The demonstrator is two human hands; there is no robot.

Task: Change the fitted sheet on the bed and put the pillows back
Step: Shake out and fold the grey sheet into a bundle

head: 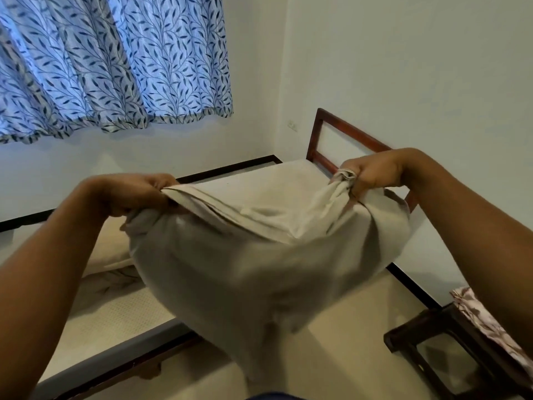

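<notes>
**Beige sheet held up in both hands over the bed**

The beige sheet (245, 269) hung in the air between the two hands, in front of the person and above the near side of the bed (115, 319). It was a plain, dull beige-grey cloth with no pattern. Its upper edge ran almost straight from one hand to the other, folded double, and below this edge the cloth sagged down like a full, rounded bag with soft creases. The lower part was blurred.

The left hand (135, 194) gripped the left end of the upper edge, its fingers (155, 184) curled tightly round the cloth. The right hand (372, 174) held the right end, where the cloth was gathered into a small bunch inside the closed fingers. Both arms were stretched forward.

Under the sheet, the near part of the mattress showed a white dotted surface. A pillow (111, 249) lay on the bed at the left, near the wall. The brown wooden headboard (346, 140) stood at the far end, in the corner of the room. A blue curtain (115, 62) with a leaf pattern hung above the bed. At the right, a dark stool (427, 339) stood on the floor (346, 327) and carried a patterned cloth (487, 321)
</notes>
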